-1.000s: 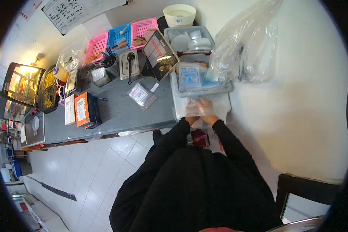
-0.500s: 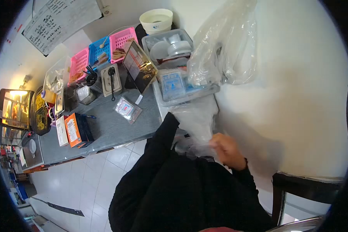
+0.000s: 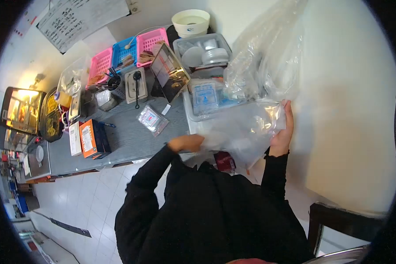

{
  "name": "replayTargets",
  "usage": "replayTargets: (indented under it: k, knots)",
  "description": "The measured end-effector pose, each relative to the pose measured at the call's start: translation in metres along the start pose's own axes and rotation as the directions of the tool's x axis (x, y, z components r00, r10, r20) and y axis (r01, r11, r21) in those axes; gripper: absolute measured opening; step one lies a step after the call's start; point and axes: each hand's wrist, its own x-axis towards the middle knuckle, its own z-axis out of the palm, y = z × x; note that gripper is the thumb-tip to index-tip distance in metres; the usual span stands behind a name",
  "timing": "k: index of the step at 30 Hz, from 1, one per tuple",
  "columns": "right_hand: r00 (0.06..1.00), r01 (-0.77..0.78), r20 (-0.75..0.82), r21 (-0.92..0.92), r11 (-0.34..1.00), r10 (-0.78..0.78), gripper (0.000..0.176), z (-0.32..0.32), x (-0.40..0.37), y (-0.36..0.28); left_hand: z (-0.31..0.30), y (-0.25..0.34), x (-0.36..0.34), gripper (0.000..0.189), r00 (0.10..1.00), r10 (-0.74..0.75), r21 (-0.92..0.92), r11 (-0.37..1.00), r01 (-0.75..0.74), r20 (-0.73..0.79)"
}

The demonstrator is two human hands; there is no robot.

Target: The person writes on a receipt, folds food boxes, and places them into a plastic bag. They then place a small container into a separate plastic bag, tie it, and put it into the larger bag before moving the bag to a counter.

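A clear plastic bag (image 3: 240, 134) is stretched between my two hands in front of my body. My left hand (image 3: 187, 143) is closed on the bag's left side, near the counter's front edge; its fingertips are partly covered by the plastic. On the other side, my right hand (image 3: 284, 132) is raised along the bag's right edge, fingers upward, gripping the plastic there. Right behind the bag, a grey tray (image 3: 196, 115) holds packs with blue print (image 3: 205, 93). A dark red item (image 3: 225, 161) shows below the bag, partly hidden.
A large clear bag (image 3: 279, 57) hangs against the wall on the right. Another tray (image 3: 178, 52) holds white bowls. On the counter (image 3: 127, 141) are a small plastic packet (image 3: 152, 119), an orange box (image 3: 89, 138), a black ladle (image 3: 137, 88) and a framed panel (image 3: 169, 72).
My right hand has risen up and to the right, spreading the bag wider. My left hand, hidden before, now shows at the bag's left side. The view has shifted slightly.
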Motion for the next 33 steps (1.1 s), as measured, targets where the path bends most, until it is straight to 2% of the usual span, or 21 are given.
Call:
replayTargets:
  k: [1,2,3,4,5,6,7,8,10,11,14,18,20,22,24,27,29,30,31,32,33]
  knots:
    - [0.993,-0.046,0.106,0.035,0.998,0.042,0.018,-0.001,0.005,0.009,-0.028,0.046,-0.039,0.052,0.964,-0.181,0.120,0.980,0.160,0.195]
    - [0.974,-0.097,0.213,0.066,0.993,0.081,0.016,-0.006,0.010,0.024,-0.032,0.055,-0.058,0.051,0.994,-0.095,-0.215,0.973,0.084,-0.044]
    - [0.941,-0.155,0.316,0.092,0.984,0.118,0.014,-0.005,0.014,0.034,-0.029,0.060,-0.078,0.050,0.951,-0.083,-0.495,0.865,-0.079,-0.298]
    - [0.928,-0.183,0.342,0.074,0.980,0.148,0.014,0.015,0.004,0.047,-0.023,0.065,-0.093,0.050,0.838,-0.149,-0.672,0.678,-0.300,-0.525]
    - [0.913,-0.213,0.367,0.053,0.976,0.179,0.013,0.042,-0.013,0.067,-0.014,0.079,-0.093,0.048,0.733,-0.115,-0.571,0.711,-0.410,-0.670]
    - [0.920,-0.144,0.357,-0.071,0.987,0.160,0.014,0.061,-0.025,0.098,-0.006,0.097,-0.080,0.047,0.604,-0.072,-0.446,0.743,-0.499,-0.794]
    - [0.890,-0.046,0.439,-0.185,0.982,0.124,0.018,0.077,-0.035,0.124,-0.006,0.097,-0.080,0.045,0.541,-0.091,-0.398,0.778,-0.486,-0.836]
    - [0.792,0.037,0.593,-0.284,0.958,0.145,0.019,0.097,-0.042,0.132,-0.005,0.097,-0.080,0.044,0.474,-0.109,-0.354,0.812,-0.464,-0.873]
    - [0.733,-0.177,0.606,-0.270,0.946,0.310,0.018,0.118,-0.040,0.133,-0.005,0.086,-0.099,0.041,0.484,-0.325,-0.483,0.841,-0.246,-0.813]
    - [0.698,-0.244,0.621,-0.262,0.934,0.357,0.018,0.127,-0.038,0.135,-0.009,0.090,-0.119,0.034,0.461,-0.497,-0.661,0.676,-0.326,-0.736]
    - [0.658,-0.259,0.685,-0.184,0.948,0.313,0.019,0.148,-0.031,0.151,-0.005,0.063,-0.168,0.023,0.332,-0.410,-0.525,0.712,-0.466,-0.850]
    - [0.638,-0.314,0.717,-0.091,0.945,0.281,0.019,0.172,-0.029,0.173,-0.009,0.043,-0.229,0.017,0.185,-0.573,-0.570,0.619,-0.540,-0.798]
    - [0.625,-0.263,0.753,-0.044,0.964,0.205,0.018,0.184,-0.033,0.183,-0.021,0.043,-0.248,0.015,-0.154,-0.622,-0.381,0.637,-0.671,-0.768]
    - [0.669,-0.268,0.715,-0.021,0.963,0.202,0.019,0.189,-0.033,0.173,-0.034,0.006,-0.287,0.013,-0.232,-0.594,-0.224,0.593,-0.774,-0.770]
    - [0.703,-0.251,0.687,-0.003,0.968,0.185,0.025,0.183,-0.028,0.152,-0.053,-0.001,-0.310,0.025,-0.322,-0.612,-0.198,0.629,-0.752,-0.722]
    - [0.741,-0.144,0.659,-0.033,0.989,0.129,0.031,0.142,-0.018,0.138,-0.105,0.018,-0.303,0.032,-0.184,-0.514,-0.215,0.621,-0.754,-0.838]
    - [0.827,-0.050,0.547,-0.155,0.987,0.128,0.035,0.126,-0.025,0.138,-0.146,0.019,-0.279,0.034,0.020,-0.447,-0.297,0.559,-0.774,-0.894]
    - [0.862,-0.016,0.491,-0.219,0.976,0.124,0.037,0.120,-0.030,0.142,-0.166,0.017,-0.252,0.037,0.040,-0.290,-0.218,0.613,-0.760,-0.956]
    - [0.892,-0.016,0.432,-0.272,0.962,0.137,0.039,0.111,-0.033,0.154,-0.188,0.014,-0.225,0.039,0.170,-0.284,-0.320,0.645,-0.694,-0.943]
    - [0.916,-0.024,0.371,-0.327,0.945,0.152,0.041,0.097,-0.035,0.173,-0.203,0.032,-0.202,0.034,0.290,-0.162,-0.316,0.710,-0.629,-0.943]
    - [0.936,-0.032,0.312,-0.380,0.924,0.161,0.042,0.084,-0.037,0.192,-0.210,0.034,-0.159,0.027,0.235,0.078,-0.111,0.711,-0.694,-0.969]
